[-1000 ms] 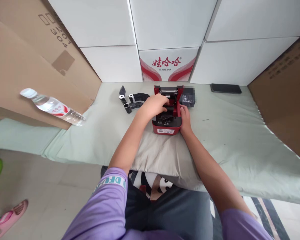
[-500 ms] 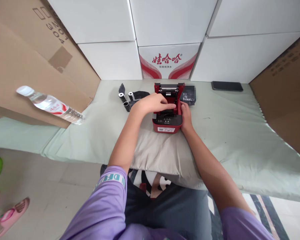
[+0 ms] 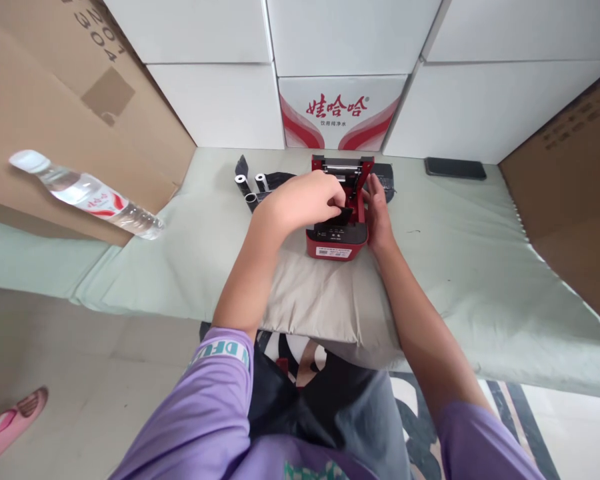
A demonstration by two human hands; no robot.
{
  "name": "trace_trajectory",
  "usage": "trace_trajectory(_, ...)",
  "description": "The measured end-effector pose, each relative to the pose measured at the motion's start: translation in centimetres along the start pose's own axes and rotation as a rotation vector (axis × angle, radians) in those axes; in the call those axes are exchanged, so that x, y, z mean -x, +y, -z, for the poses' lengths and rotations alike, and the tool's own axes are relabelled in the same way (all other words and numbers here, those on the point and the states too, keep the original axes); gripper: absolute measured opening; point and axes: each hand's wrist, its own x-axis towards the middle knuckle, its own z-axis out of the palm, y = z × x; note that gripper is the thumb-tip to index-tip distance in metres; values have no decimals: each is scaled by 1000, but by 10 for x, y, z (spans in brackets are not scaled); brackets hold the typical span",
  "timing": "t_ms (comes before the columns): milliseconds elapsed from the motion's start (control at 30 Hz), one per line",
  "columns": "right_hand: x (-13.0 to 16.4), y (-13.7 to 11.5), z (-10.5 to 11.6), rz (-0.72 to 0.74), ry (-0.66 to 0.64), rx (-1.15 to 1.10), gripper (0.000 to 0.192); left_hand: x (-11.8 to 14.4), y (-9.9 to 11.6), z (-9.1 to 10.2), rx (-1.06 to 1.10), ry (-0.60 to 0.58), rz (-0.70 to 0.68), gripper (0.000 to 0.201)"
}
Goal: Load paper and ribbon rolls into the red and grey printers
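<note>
A small red label printer (image 3: 337, 243) with its lid raised sits on a grey cushion (image 3: 325, 303) in front of me. My left hand (image 3: 300, 198) reaches into the printer's open bay from the left, its fingers pinched on a black ribbon roll (image 3: 341, 215) inside. My right hand (image 3: 379, 215) lies flat against the printer's right side, steadying it. A few black ribbon rolls with white cores (image 3: 254, 188) lie just left of the printer, near my left wrist.
A water bottle (image 3: 83, 194) lies at the left by a leaning cardboard sheet (image 3: 40, 120). A black phone (image 3: 455, 168) rests at the back right. White boxes (image 3: 340, 110) wall off the back. Cardboard (image 3: 575, 180) stands at the right. A pink slipper (image 3: 10, 427) is on the floor.
My left hand has curled and drawn a little up and back over the printer bay, now pinching the black roll. My right hand slid forward along the printer's side. The view shifted slightly.
</note>
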Motion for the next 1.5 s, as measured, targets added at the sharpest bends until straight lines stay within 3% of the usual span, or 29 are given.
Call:
trace_trajectory(133,-2,-13,3,37,-11,20,92,4,3,2,-12,28,18,24)
trace_trajectory(400,-20,-28,-4,50,-1,73,70,3,12,2,-19,0,2,25)
trace_trajectory(600,3,-22,-10,221,153,125,47,7,5,3,5,20,30,23)
trace_trajectory(700,12,-17,-9,283,150,177,43,7,1,3,30,44,14,20)
trace_trajectory(800,14,-12,-9,228,109,121,40,4,-3,5,75,43,-8,24)
trace_trajectory(867,13,-9,-10,146,87,63,49,-2,-12,5,103,91,16,33)
trace_trajectory(1000,11,-5,-12,2,51,6,70,-21,-53,-4,124,222,213,47)
trace_trajectory(1100,10,-5,-12,-27,64,-6,73,-31,-89,-14,191,11,288,80)
trace_trajectory(1200,9,-4,-11,-28,45,-9,75,-34,-107,-23,320,-182,187,82)
trace_trajectory(1300,9,-3,-10,-8,11,-45,76,-33,-108,-27,362,-218,132,77)
trace_trajectory(1500,4,0,-11,-21,14,-27,79,-30,-107,-28,537,-241,151,77)
